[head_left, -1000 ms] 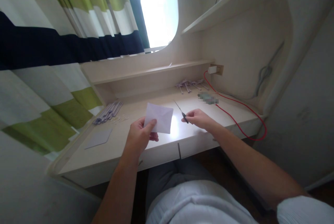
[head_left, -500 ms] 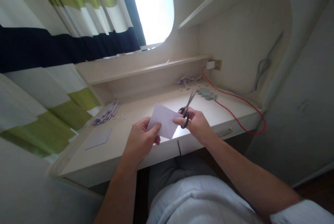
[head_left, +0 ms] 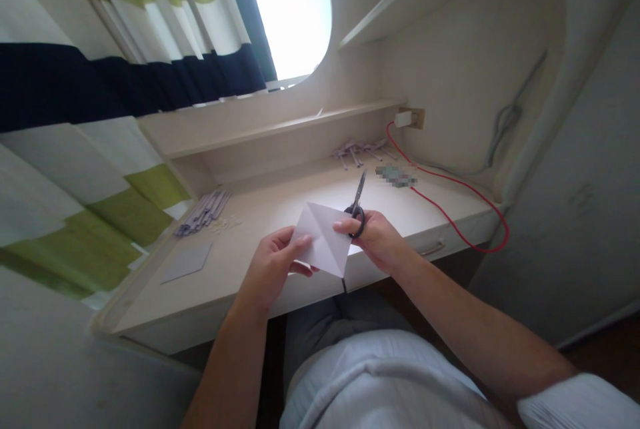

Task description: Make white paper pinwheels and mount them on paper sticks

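Head view, looking down over a pale wooden desk [head_left: 260, 276].

Left hand [head_left: 273, 269]: fingers curled narrow, thumb on top, pinching the left corner of a white creased square paper sheet [head_left: 323, 242]. Sheet held in the air just above the front edge of the desk, turned corner-down like a diamond, one fold line running across it.

Right hand [head_left: 377, 242]: closed around the black-handled metal scissors [head_left: 357, 206], fingers through the loops, thumb tip also pressing the right edge of the sheet. Scissor blades shut or nearly so, pointing up and away from the body, clear of the paper.

Both hands close together, meeting at the sheet, over the gap between desk edge and lap.

On the desk, left side: flat grey square sheet [head_left: 187, 262] lying alone, well apart from the hands. Behind it, a bundle of grey paper strips [head_left: 205, 210] near the back corner, small white scraps [head_left: 227, 222] just beside it.

Back right: loose pile of pale purple folded pieces [head_left: 357, 152] under the low wooden shelf [head_left: 280, 126]. Small blurred greenish object [head_left: 397, 177] near them. Red cable [head_left: 450, 216] running from a white plug [head_left: 403, 119] in the wall socket, across the desk and over its right edge.

Left of frame: striped green, white and navy curtain [head_left: 100, 69] beside a bright window [head_left: 290, 9].
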{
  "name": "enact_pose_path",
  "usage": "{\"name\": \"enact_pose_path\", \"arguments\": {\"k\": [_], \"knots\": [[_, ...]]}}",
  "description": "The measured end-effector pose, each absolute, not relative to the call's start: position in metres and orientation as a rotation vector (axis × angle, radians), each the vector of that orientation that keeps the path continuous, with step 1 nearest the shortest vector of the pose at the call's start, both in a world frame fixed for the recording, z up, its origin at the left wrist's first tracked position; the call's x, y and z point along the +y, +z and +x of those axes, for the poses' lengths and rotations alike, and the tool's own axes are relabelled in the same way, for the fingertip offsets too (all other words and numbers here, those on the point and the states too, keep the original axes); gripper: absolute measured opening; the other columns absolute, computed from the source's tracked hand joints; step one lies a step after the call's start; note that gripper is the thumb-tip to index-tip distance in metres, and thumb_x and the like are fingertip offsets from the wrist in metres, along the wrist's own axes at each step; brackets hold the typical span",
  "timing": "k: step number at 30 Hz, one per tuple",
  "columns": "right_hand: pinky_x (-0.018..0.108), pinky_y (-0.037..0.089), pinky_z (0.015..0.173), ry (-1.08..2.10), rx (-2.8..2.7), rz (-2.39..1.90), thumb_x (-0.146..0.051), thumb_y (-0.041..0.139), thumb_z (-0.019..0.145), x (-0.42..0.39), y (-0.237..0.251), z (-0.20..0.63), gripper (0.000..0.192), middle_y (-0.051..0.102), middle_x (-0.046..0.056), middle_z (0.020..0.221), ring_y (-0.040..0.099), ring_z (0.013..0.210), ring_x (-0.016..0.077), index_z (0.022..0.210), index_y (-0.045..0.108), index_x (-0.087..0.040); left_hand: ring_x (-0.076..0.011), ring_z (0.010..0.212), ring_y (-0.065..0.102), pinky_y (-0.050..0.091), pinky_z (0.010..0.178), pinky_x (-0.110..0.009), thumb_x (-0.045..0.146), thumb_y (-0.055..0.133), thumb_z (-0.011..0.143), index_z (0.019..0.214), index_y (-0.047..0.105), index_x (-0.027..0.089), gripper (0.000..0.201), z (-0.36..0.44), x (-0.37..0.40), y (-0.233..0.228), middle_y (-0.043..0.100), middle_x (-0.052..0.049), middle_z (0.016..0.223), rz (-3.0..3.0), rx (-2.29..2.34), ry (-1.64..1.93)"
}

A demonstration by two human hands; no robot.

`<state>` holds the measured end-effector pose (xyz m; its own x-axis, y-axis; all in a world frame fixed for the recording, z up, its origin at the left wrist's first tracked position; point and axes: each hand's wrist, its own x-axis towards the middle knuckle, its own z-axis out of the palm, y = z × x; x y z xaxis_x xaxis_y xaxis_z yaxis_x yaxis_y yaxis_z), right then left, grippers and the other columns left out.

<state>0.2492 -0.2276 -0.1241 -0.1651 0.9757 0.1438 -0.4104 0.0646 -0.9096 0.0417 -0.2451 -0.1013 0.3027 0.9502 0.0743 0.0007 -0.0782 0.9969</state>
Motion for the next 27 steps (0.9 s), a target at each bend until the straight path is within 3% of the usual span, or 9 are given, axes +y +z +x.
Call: {"name": "enact_pose_path", "arguments": {"k": [3,8,10,13,16,20,27], "knots": [[0.029,0.046,0.071,1.372,-1.119,-0.763,-0.039,0.091,0.064,-0.226,-0.127,0.251,0.033,0.070,0.002,0.074,0.059,0.070,0.0149,0.075,0.073,-0.013,-0.0152,0.062,0.069,0.059,0.050,-0.023,0.042,0.080,0.081,0.101,0.071,0.010,0.039,0.043,-0.248,-0.101,0.075,-0.007,0.080,1.361,0.970,1.091],[0.029,0.040,0.067,1.307,-1.168,-0.840,-0.040,0.092,0.062,-0.226,-0.126,0.255,0.034,0.066,0.001,0.067,0.055,0.066,0.0138,0.068,0.073,-0.013,-0.0155,0.057,0.068,0.061,0.048,-0.025,0.034,0.079,0.081,0.133,0.057,0.019,0.059,0.048,-0.259,-0.094,0.075,-0.002,0.078,1.349,0.997,1.242],[0.029,0.040,0.067,1.281,-1.214,-0.865,-0.042,0.090,0.065,-0.227,-0.126,0.258,0.034,0.065,0.001,0.067,0.054,0.066,0.0141,0.069,0.073,-0.013,-0.0147,0.057,0.067,0.061,0.047,-0.024,0.031,0.077,0.081,0.137,0.057,0.022,0.060,0.049,-0.263,-0.091,0.073,0.001,0.074,1.399,1.016,1.315],[0.029,0.040,0.067,1.215,-1.365,-0.976,-0.045,0.085,0.070,-0.231,-0.128,0.268,0.032,0.064,0.000,0.070,0.053,0.067,0.0143,0.073,0.073,-0.015,-0.0139,0.058,0.065,0.062,0.047,-0.024,0.030,0.074,0.082,0.115,0.070,0.018,0.035,0.050,-0.268,-0.089,0.071,0.001,0.073,1.496,1.092,1.346],[0.029,0.039,0.063,1.166,-1.525,-1.180,-0.040,0.087,0.065,-0.241,-0.135,0.280,0.030,0.063,0.000,0.071,0.053,0.068,0.0158,0.081,0.076,-0.016,-0.0127,0.060,0.064,0.063,0.050,-0.024,0.029,0.072,0.083,0.092,0.073,0.016,0.016,0.046,-0.272,-0.087,0.067,0.001,0.074,1.586,1.187,1.394],[0.027,0.038,0.061,1.235,-1.652,-1.243,-0.036,0.089,0.063,-0.261,-0.145,0.290,0.036,0.061,-0.001,0.070,0.052,0.067,0.0153,0.091,0.077,-0.016,-0.0103,0.056,0.064,0.061,0.051,-0.021,0.028,0.075,0.081,0.092,0.072,0.016,0.017,0.041,-0.277,-0.084,0.067,0.002,0.077,1.636,1.247,1.463],[0.025,0.030,0.055,1.774,-1.502,-1.000,-0.041,0.089,0.069,-0.303,-0.158,0.278,0.035,0.049,-0.006,0.061,0.039,0.059,0.0104,0.073,0.063,-0.017,-0.0097,0.050,0.064,0.056,0.048,-0.020,0.028,0.077,0.077,0.088,0.069,0.017,0.017,0.044,-0.281,-0.074,0.069,0.002,0.078,1.669,1.388,1.547]]}}
